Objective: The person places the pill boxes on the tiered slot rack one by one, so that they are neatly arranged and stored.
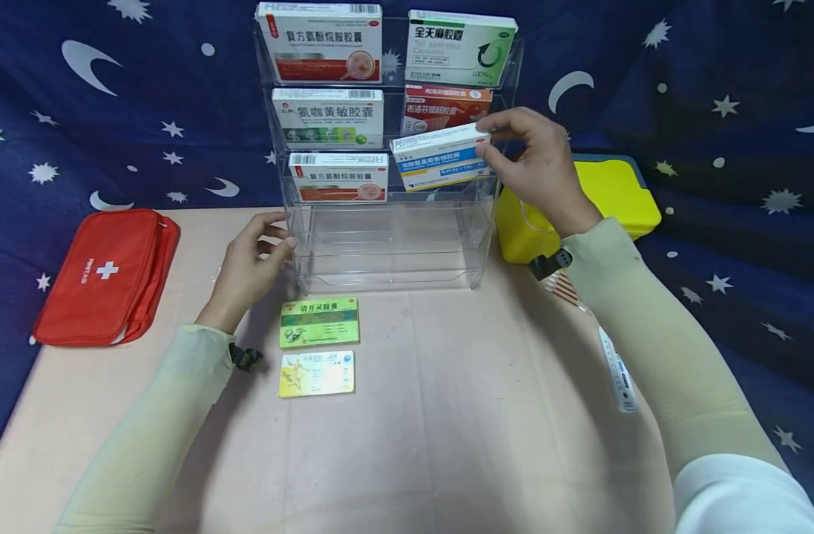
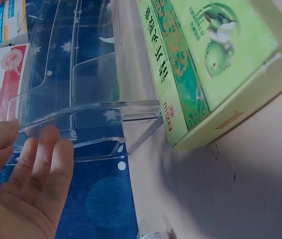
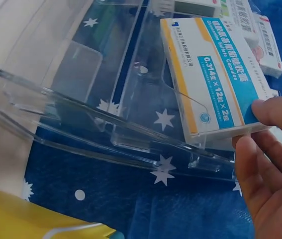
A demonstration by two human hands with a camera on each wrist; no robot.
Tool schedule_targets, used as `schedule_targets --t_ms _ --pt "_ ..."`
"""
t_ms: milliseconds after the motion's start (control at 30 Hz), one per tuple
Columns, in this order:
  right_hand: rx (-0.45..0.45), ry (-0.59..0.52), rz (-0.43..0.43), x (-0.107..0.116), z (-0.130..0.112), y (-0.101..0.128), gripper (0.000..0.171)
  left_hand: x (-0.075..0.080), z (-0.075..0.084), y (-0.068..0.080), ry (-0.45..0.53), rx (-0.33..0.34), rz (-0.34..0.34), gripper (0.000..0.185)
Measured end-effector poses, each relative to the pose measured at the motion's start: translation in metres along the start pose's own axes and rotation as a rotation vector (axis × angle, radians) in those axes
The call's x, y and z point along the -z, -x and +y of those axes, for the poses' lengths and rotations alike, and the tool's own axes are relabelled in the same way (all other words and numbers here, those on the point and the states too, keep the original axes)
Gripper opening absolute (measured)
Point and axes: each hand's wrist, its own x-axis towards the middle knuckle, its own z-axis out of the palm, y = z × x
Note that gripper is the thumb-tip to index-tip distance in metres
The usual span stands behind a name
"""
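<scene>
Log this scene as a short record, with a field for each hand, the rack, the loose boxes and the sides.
Left hand: at the clear rack's left edge; firmness of grip unclear
Right hand: pinches a tilted blue-and-white box
Held label: Glucosamine Sulfate Capsules
Rack: five other boxes, three left, two right
Before rack: green box farther, yellow-and-white box nearer
Far left: red first-aid pouch
Right of rack: yellow container

Right fingers (image 3: 249, 168) partly hide the blue-white box (image 3: 208, 74).
</scene>
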Motion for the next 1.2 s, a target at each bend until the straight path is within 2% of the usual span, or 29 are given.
schedule_targets --t_ms 233,633,767,867,1033,1133,1200 --pt "0.067 0.108 -0.036 -0.004 0.003 0.003 0.027 -0.001 -0.001 0.001 -0.005 -0.001 0.003 0.046" --pt "0.090 0.192 -0.044 0.000 0.003 0.006 0.029 -0.001 -0.003 0.000 0.012 -0.013 0.006 0.045" --pt "0.096 0.204 -0.017 -0.001 0.005 0.008 0.027 0.000 -0.003 0.000 0.013 -0.015 0.004 0.044" --pt "0.135 0.193 0.031 -0.005 0.006 0.011 0.025 0.000 -0.002 0.000 0.011 -0.018 0.006 0.044" --pt "0.260 0.100 0.099 -0.026 -0.001 0.028 0.019 0.000 -0.002 0.000 0.003 -0.014 0.007 0.044" --pt "0.351 0.034 0.061 -0.049 -0.008 0.047 0.014 -0.001 -0.002 0.000 0.003 -0.011 0.006 0.044" --pt "0.397 0.021 -0.025 -0.068 -0.012 0.063 0.014 0.000 -0.002 0.001 0.002 -0.012 0.007 0.044"
